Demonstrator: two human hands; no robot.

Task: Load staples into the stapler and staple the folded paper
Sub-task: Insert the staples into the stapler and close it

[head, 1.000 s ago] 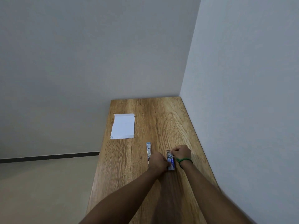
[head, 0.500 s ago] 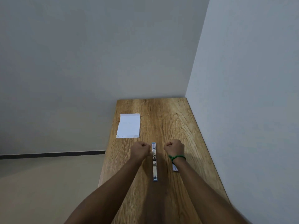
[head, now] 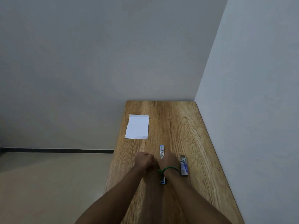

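The stapler [head: 162, 151] lies opened out flat and lengthwise on the wooden table [head: 178, 126]. Its metal front end shows beyond my right hand and its blue back end [head: 162, 181] shows under my wrist. My right hand [head: 167, 160], with a green band on the wrist, rests over the stapler's middle with its fingers curled down on it. My left hand [head: 144, 160] is a closed fist touching the right hand's left side; what it holds, if anything, is hidden. The staple box [head: 184, 165] lies just right of my right wrist. The folded white paper [head: 137, 126] lies far left.
A wall runs along the table's right edge and another along its far end. The table's left edge drops to a beige floor.
Both hands left the staple box, which now lies uncovered. My right hand moved left onto the opened stapler, and my left fist came in against it.
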